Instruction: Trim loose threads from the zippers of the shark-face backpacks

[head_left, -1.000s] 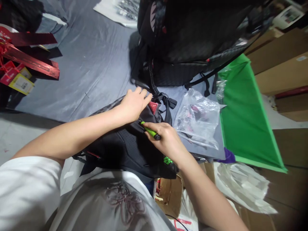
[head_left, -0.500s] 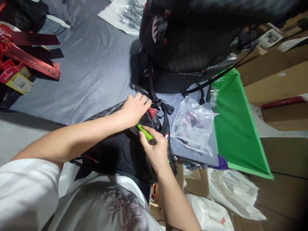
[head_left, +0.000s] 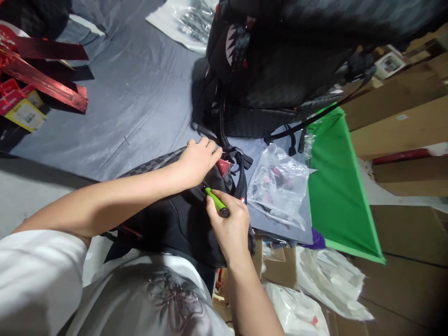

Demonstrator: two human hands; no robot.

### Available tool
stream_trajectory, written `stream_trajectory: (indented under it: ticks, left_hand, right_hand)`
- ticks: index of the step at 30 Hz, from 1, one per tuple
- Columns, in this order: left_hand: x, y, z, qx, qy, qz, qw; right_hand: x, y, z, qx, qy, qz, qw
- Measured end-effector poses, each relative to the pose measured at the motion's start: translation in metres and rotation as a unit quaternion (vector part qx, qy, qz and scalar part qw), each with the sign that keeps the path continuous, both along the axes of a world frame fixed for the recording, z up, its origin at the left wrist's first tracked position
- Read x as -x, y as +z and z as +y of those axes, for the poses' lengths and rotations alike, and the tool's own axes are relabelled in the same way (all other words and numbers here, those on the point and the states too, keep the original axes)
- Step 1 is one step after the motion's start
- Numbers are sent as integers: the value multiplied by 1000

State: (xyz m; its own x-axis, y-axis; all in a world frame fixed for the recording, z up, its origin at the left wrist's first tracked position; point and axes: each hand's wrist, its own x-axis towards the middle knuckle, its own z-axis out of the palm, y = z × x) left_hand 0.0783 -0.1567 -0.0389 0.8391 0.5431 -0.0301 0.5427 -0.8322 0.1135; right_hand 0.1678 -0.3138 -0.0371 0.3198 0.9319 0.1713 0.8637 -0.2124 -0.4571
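Note:
A black backpack (head_left: pixel 168 228) with a checkered side lies on the table edge against my body. My left hand (head_left: pixel 199 162) rests on its upper part, fingers spread and a little bent, near a red triangular patch (head_left: pixel 223 167). The left thumb is hidden. Just below, my right hand (head_left: pixel 229 219) is closed around a slim tool with a lime-green handle (head_left: pixel 216 199) and a black end cap. It points up and left toward the bag under my left palm. Its working tip is too hidden to tell its kind.
Another black backpack (head_left: pixel 276 70) with a shark-tooth print stands beyond. A clear plastic bag (head_left: pixel 278 186) lies to the right, beside a green fabric bin (head_left: pixel 343 186). Red strips (head_left: pixel 49 77) with tags lie at the far left. Cardboard boxes (head_left: pixel 406 233) stand on the right.
The view has shifted, so the green bin sits further left. My right hand has moved slightly down and turned its wrist while keeping the green-handled tool. My left hand stays on the backpack.

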Motion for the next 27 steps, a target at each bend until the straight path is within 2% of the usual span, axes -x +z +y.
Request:
stream_trajectory:
  ticks: [10,16,21,27]
  left_hand:
    - [0,3,-1,14,7,11,1000]
    - [0,3,-1,8,6,10,1000]
    - [0,2,-1,12,4,6,1000]
    - [0,2,-1,11,4,2,1000]
  right_hand:
    - [2,-7,5,-16,6,38,999]
    - [2,-4,5,-2,6,42,999]
    - [0,-2,0,-8,-11,-3,1000]
    - [-1,-3,1,-13,1,21,1000]
